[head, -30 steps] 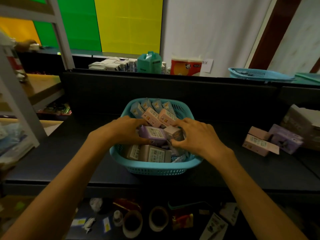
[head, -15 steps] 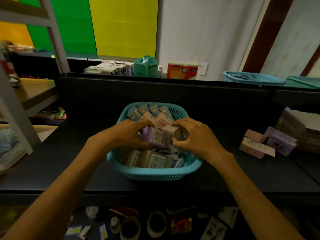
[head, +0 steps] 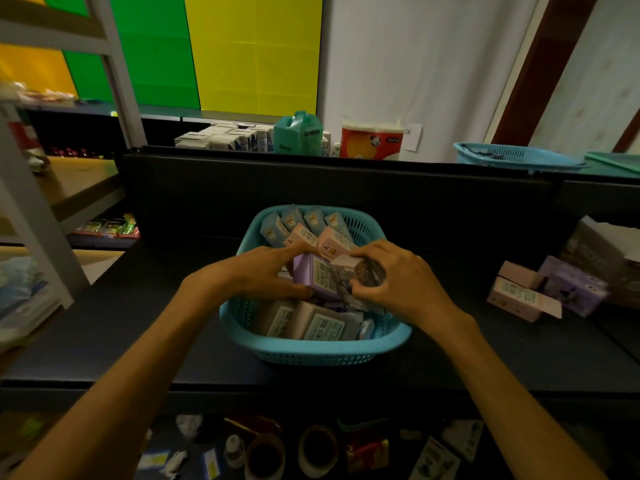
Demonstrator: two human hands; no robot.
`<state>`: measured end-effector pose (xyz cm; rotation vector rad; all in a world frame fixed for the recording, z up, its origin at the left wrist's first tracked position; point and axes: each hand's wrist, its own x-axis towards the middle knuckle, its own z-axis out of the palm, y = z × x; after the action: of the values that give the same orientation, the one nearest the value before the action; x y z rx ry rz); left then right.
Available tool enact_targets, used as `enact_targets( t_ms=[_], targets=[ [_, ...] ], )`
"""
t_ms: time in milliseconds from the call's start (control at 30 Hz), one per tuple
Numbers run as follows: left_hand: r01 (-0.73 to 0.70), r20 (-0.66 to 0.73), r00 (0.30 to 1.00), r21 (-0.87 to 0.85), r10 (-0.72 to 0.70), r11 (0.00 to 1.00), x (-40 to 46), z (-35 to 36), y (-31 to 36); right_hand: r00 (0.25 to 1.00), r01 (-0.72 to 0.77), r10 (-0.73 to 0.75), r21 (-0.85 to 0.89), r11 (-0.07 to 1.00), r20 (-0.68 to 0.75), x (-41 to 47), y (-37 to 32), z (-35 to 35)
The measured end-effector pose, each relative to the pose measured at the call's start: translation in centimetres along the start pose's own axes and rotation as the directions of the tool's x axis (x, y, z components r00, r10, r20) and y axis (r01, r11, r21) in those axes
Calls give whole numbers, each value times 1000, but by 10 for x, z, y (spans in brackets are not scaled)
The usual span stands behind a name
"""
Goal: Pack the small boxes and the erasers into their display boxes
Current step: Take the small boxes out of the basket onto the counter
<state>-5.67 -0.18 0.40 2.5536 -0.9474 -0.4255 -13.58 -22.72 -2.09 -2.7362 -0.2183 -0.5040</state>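
Over the basket (head: 311, 353), both hands' fingers curl round 2 boxes (head: 317, 277): likely light, crushable card; grip flat sides.

Two bare forearms entered from the lower corners, the left from about 7 o'clock and the right from about 5 o'clock. Neither carried a sleeve, cuff, watch, band or glove along its visible length. The left hand (head: 266, 271) and the right hand (head: 394, 275) were likewise uncovered, with no ring to be made out in the dim light. Fingernails were too small and shadowed to tell anything about. No other part of the person appeared.
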Motion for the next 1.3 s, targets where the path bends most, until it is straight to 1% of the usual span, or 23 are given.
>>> enact_targets(
  t_ms=[200,400,533,667,800,1033,1167,1300],
  targets=[
    [-37,-55,998,-95,32,995,-1,4,-6,1000,0,0,16,1000,-5,2,0,1],
    [-121,-225,969,-85,99,989,-1,7,-7,1000,10,-10,11,1000,-19,3,-1,3],
    [-117,-262,960,-65,96,991,0,7,-8,999,19,-18,20,1000,-38,2,0,3],
    [-136,-311,943,-27,121,990,0,9,-8,995,28,-25,36,999,-92,1,0,1],
    [-142,-313,939,22,142,990,1,12,-10,987,42,-34,48,998,-154,-1,2,-2],
    [-124,-341,934,-28,107,992,0,12,-10,975,49,-27,94,994,-223,-8,4,-4],
    [-113,-426,901,-54,79,992,-4,10,-8,958,64,-14,165,984,-286,-13,4,-10],
    [-78,-568,821,-4,62,997,-9,-3,2,911,77,14,205,976,-411,-20,10,-26]
  ],
)
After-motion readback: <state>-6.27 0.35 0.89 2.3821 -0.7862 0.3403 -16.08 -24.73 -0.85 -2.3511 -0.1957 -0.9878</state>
